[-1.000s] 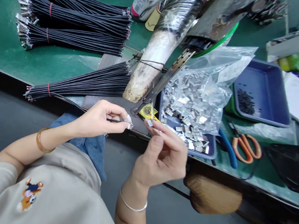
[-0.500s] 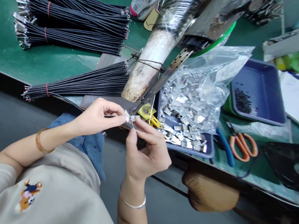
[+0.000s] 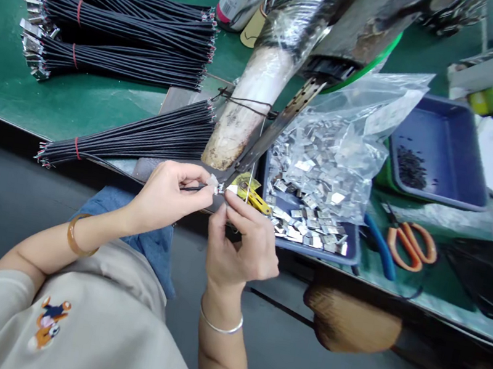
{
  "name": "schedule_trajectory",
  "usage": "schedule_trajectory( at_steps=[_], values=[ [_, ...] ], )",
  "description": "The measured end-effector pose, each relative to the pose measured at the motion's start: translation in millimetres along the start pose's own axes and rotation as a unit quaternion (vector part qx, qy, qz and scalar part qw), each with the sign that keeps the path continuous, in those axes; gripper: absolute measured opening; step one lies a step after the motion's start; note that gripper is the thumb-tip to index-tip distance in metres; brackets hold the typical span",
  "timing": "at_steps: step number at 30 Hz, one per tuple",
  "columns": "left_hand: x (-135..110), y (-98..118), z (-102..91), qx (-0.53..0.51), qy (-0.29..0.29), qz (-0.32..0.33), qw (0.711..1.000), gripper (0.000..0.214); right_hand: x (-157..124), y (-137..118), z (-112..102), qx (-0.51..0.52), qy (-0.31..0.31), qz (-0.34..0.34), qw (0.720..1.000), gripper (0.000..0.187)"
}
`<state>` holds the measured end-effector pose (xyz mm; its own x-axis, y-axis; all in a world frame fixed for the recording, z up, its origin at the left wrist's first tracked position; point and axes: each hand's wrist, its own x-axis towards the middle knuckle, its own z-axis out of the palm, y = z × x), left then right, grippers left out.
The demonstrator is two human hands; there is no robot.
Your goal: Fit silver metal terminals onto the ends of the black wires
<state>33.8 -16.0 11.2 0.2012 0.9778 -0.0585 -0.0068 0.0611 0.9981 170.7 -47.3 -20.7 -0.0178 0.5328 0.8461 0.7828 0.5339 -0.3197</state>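
Observation:
My left hand (image 3: 169, 197) pinches the end of a thin black cable (image 3: 194, 187) that has a small metal connector on its tip. My right hand (image 3: 242, 240) pinches a small silver metal shell (image 3: 229, 189) and holds it against that connector, fingertips of both hands touching. The hands meet just in front of the bench edge, under the tip of a soldering tool (image 3: 279, 124) on a taped white stand (image 3: 251, 98). A blue tray (image 3: 348, 250) with several metal shells lies right of my right hand.
Bundles of black cables (image 3: 121, 27) tied with red bands lie on the green mat; another bundle (image 3: 137, 136) points at my left hand. A clear bag of shells (image 3: 337, 143), a second blue tray (image 3: 438, 152), orange scissors (image 3: 410, 241) and blue-handled pliers (image 3: 377, 246) sit to the right.
My right hand moved left from the tray with a metal shell and brought it to the cable end in my left hand; both hands now touch.

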Motion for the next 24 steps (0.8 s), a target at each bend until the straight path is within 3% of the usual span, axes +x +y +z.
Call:
schedule_trajectory(
  at_steps=[13, 20, 24],
  values=[
    [-1.0, 4.1, -2.0, 0.013, -0.004, -0.033, 0.999, 0.019, -0.1, -3.2, -5.6, 0.024, -0.025, 0.008, 0.999, 0.023],
    [-3.1, 3.6, 0.4, 0.039, 0.001, -0.014, 0.999, 0.018, -3.4, -5.6, -7.1, 0.088, -0.05, 0.181, 0.978, 0.008],
    [-4.5, 0.9, 2.4, 0.053, 0.014, -0.003, 0.998, 0.018, 1.6, -6.3, -7.4, 0.085, -0.059, 0.178, 0.979, 0.009]
  ],
)
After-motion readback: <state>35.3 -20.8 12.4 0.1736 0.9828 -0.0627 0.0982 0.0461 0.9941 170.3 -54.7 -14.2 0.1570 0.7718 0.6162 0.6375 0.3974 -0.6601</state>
